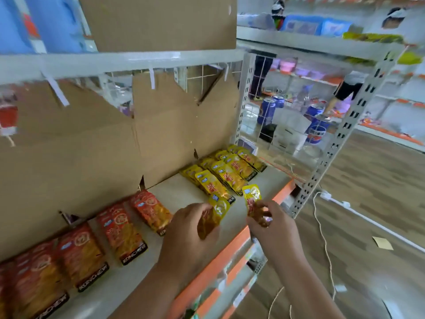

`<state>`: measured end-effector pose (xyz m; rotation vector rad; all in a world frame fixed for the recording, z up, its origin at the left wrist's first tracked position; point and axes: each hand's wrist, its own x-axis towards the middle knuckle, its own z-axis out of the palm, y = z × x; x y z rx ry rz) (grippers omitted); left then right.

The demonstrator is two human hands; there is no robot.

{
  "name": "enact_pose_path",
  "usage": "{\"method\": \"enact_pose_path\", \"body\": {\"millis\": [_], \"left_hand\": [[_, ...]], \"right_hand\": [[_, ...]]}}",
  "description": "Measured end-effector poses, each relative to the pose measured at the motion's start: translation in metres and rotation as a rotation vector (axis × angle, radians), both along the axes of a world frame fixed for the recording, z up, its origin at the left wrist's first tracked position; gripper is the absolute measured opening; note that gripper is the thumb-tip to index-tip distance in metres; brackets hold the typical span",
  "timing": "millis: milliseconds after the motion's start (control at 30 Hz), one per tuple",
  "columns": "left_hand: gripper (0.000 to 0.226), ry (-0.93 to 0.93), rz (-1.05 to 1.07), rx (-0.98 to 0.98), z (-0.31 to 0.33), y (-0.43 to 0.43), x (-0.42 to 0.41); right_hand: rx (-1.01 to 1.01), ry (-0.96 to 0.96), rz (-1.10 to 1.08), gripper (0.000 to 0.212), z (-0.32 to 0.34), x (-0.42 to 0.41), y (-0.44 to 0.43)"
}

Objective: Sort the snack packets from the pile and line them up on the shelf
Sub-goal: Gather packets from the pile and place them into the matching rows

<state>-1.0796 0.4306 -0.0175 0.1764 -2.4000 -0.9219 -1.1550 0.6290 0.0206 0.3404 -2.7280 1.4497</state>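
Both hands pinch yellow packets: left hand (193,224) one (215,215); right hand (270,223) another (252,199).

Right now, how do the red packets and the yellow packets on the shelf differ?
Red packets line the left of the shelf; yellow packets sit at its right end. Red ones mostly show shelf between them; yellow ones overlap closely. Both lie flat, black band toward the front edge.

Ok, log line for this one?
left hand grips yellow packet | right hand pinches second yellow packet | yellow row right on shelf | red row left
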Motion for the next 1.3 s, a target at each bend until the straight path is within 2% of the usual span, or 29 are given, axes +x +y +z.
{"method": "enact_pose_path", "body": {"millis": [267, 433, 600, 800, 967, 1300], "left_hand": [[0.052, -0.02, 0.341, 0.001, -0.026, 0.033, -0.094], [0.055, -0.024, 0.508, -0.023, -0.044, 0.035, -0.106], [0.05, -0.036, 0.498, -0.113, -0.047, 0.034, -0.11], [0.051, -0.078, 0.487, -0.152, -0.051, 0.034, -0.113], [0.05, -0.093, 0.495, -0.167, -0.049, 0.034, -0.114], [0.048, -0.091, 0.497, -0.178, -0.047, 0.036, -0.114]], "right_hand": [[0.106, 0.074, 0.149, 0.03, -0.02, -0.138, 0.024], [0.177, 0.101, 0.206, 0.044, -0.043, -0.195, 0.016], [0.244, 0.151, 0.203, 0.048, -0.06, -0.233, -0.003], [0.29, 0.266, 0.223, 0.034, -0.076, -0.259, -0.024], [0.345, 0.261, 0.239, 0.039, -0.08, -0.271, -0.036], [0.385, 0.274, 0.254, 0.034, -0.083, -0.272, -0.038]]}}
